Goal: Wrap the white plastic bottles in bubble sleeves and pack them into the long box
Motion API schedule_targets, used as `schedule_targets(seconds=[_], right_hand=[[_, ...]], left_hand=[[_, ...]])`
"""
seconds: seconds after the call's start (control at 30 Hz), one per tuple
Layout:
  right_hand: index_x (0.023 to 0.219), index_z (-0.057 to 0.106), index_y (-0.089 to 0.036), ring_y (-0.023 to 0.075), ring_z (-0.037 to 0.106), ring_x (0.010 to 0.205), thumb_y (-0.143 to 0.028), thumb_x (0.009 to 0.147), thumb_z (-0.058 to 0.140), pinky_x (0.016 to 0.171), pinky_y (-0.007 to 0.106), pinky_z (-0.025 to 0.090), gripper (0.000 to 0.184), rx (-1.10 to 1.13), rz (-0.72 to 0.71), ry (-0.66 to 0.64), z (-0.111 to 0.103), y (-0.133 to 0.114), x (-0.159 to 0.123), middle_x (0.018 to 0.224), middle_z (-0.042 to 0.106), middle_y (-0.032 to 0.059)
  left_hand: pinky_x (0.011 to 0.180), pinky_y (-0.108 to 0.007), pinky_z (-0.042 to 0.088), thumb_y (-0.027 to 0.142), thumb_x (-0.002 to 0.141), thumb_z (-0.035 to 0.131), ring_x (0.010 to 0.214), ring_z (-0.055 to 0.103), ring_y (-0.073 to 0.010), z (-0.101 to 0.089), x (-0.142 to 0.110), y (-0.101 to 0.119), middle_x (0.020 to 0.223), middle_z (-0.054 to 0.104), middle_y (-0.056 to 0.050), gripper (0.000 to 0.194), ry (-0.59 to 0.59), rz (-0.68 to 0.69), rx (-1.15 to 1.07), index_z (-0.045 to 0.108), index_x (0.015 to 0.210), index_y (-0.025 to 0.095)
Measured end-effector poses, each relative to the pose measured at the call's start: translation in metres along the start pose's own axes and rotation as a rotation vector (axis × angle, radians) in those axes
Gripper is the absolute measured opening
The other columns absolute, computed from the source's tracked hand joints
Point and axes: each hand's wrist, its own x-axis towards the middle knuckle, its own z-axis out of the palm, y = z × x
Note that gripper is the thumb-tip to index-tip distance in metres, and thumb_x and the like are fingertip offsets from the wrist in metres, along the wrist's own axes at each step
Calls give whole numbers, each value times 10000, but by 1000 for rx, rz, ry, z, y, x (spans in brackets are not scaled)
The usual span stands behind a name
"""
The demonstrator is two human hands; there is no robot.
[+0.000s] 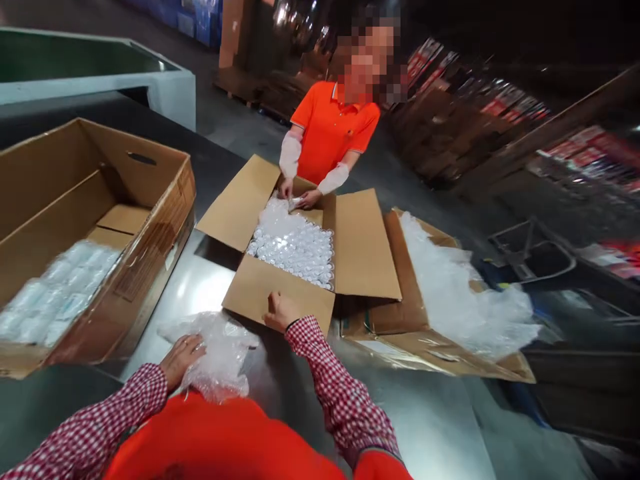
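Note:
My left hand rests with its fingers spread on a crumpled clear plastic bag lying on the metal table. My right hand grips the near flap of an open cardboard box. The box is packed with several small white containers. Across the box a person in an orange shirt has both hands at the far edge, on the plastic liner.
A large open carton at the left holds wrapped packs of white containers. Right of the middle box lies a flattened carton with a heap of clear plastic. Stacked boxes stand behind.

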Motion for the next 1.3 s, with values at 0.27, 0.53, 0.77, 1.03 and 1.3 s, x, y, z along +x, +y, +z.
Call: schedule_targets(seconds=[0.27, 0.53, 0.77, 1.03, 1.3], right_hand=[[1123, 501, -97, 331, 532, 1032, -121, 874, 422, 786, 429, 441, 262, 3, 171, 75, 41, -16, 44, 1098, 517, 247], [1033, 615, -170, 196, 596, 972, -150, 876, 459, 851, 292, 454, 222, 285, 43, 43, 34, 36, 45, 1041, 643, 98], [1245, 513, -144, 211, 529, 1156, -343, 886, 486, 993, 347, 416, 411, 456, -66, 191, 32, 44, -13, 1244, 569, 128], [1411, 311, -139, 291, 358, 1317, -227, 737, 638, 1089, 447, 311, 753, 610, 77, 92, 110, 23, -98, 1436, 340, 180], [1236, 556, -183, 214, 645, 882, -299, 745, 656, 811, 332, 500, 514, 709, 59, -80, 129, 38, -140, 1080, 675, 88]], left_hand=[[958, -415, 469, 126, 856, 464, 1130, 534, -257, -8, 11, 0, 1152, 608, -138, 239, -56, -70, 3, 648, 1008, 134], [955, -483, 432, 189, 863, 582, 1187, 457, -283, 9, 139, 33, 1279, 480, -106, 368, -202, -229, 102, 512, 1222, 152], [915, -491, 444, 214, 858, 597, 1126, 489, -277, 9, 162, 54, 1233, 504, -102, 321, -316, -299, 203, 543, 1170, 155], [1028, -521, 300, 81, 747, 592, 1222, 423, -344, -25, 77, 78, 1352, 422, -179, 492, -406, -76, 164, 551, 1223, 194], [1037, -452, 344, 232, 828, 571, 1213, 463, -286, -43, 50, 78, 1307, 499, -127, 371, -400, -69, 84, 584, 1199, 248]])
